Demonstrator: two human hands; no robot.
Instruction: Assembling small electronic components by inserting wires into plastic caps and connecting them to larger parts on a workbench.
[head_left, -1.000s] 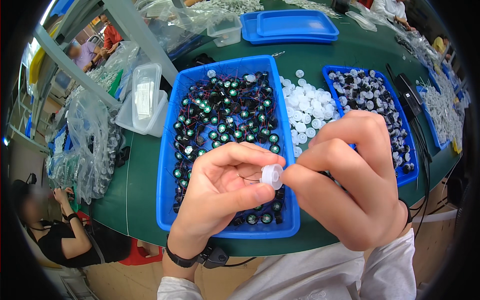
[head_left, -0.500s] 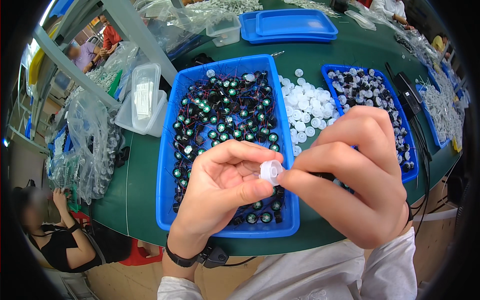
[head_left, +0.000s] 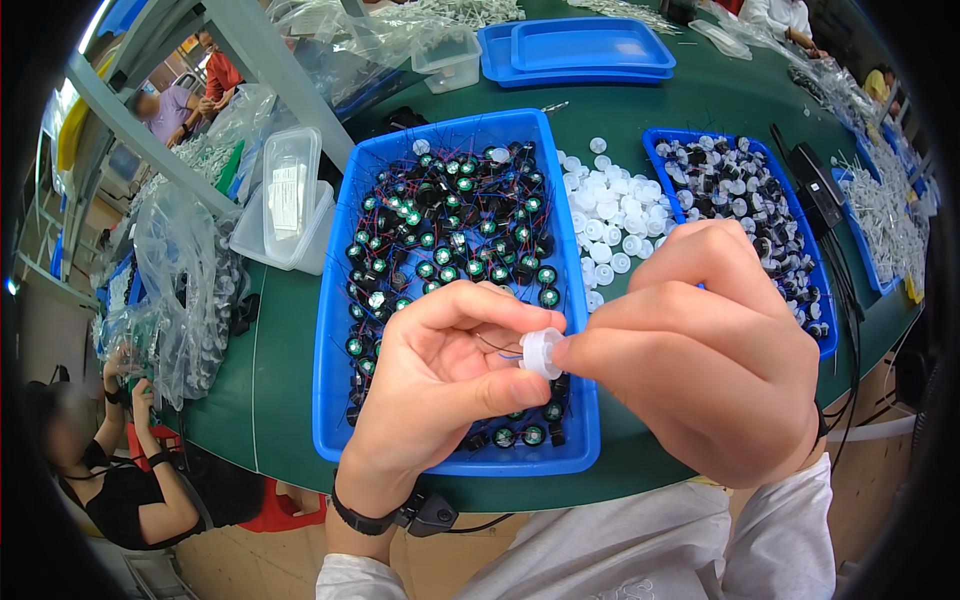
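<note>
Over the large blue tray (head_left: 462, 466), my left hand (head_left: 425, 375) grips a small translucent white plastic cap (head_left: 540, 352) between thumb and fingers. Thin wires (head_left: 500, 349) come out of the cap's left side into the cupped palm. From the right, my right hand (head_left: 705, 350) is closed, its fingertips pinched against the cap's right face. Whether those fingertips also hold something small is hidden. Beneath the hands, the tray is full of black round parts (head_left: 445, 230) with green tops and thin red and black wires.
Loose translucent caps (head_left: 615, 215) lie piled right of the tray. Farther right, another blue tray (head_left: 657, 160) holds black parts with white caps. A black box with cables (head_left: 815, 190) stands beside it. Clear tubs (head_left: 290, 215) are at left. Co-workers sit around the green table (head_left: 290, 380).
The cap has turned, and wires now show at its left side. My right hand's fingers have drawn closer together at the cap. At lower left, a co-worker's hands have moved.
</note>
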